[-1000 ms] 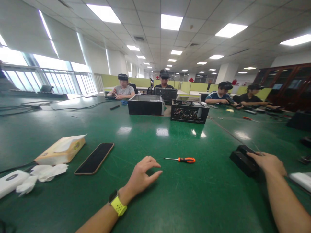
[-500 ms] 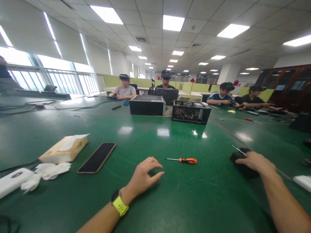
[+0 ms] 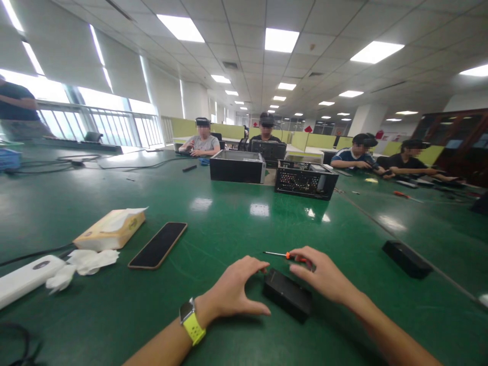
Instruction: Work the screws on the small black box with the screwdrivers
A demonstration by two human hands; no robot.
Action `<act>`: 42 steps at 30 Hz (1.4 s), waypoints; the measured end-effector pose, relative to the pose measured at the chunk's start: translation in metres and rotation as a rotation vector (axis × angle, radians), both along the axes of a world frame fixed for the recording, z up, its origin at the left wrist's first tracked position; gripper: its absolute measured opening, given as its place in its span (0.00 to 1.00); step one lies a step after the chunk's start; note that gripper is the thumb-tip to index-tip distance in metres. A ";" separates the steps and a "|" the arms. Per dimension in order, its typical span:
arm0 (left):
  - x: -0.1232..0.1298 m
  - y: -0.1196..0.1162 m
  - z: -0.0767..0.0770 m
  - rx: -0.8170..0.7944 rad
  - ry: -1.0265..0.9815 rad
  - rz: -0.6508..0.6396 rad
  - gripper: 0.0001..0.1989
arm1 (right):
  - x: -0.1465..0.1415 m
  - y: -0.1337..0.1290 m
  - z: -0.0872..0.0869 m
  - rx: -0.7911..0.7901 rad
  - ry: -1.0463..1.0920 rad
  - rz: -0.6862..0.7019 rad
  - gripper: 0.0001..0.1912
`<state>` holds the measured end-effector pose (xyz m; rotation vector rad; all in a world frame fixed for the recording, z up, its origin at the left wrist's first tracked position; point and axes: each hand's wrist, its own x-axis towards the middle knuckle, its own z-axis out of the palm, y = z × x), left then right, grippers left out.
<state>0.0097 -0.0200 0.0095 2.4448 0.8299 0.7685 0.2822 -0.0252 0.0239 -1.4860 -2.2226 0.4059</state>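
A small black oblong box [image 3: 287, 295] lies on the green table between my hands, its end pointing toward the front right. Just left of it is my left hand [image 3: 237, 287], thumb and fingers spread in a C shape; the index fingertip is close to the box's far left corner. My right hand [image 3: 320, 274] hovers behind and to the right of the box, fingers curved and apart. Beyond it lies an orange and black screwdriver [image 3: 277, 253], its shaft pointing left and its handle partly hidden by my right fingers. A similar black box [image 3: 407, 258] rests farther right.
Left of my hands are a phone [image 3: 158, 245], a tissue pack [image 3: 110, 230], crumpled tissues [image 3: 91, 261] and a white device [image 3: 28, 279]. Two computer cases [image 3: 237, 169] [image 3: 306, 180] stand farther back. People sit across the table; another person [image 3: 17, 109] stands at far left.
My right hand has come left from the dark boxes at the right to beside my left hand. One black box now lies between my hands; another remains at the right. The screwdriver has not visibly moved.
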 end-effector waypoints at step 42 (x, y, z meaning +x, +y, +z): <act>-0.003 0.009 -0.006 -0.014 -0.102 0.019 0.18 | 0.052 0.024 -0.022 0.054 0.932 -0.057 0.10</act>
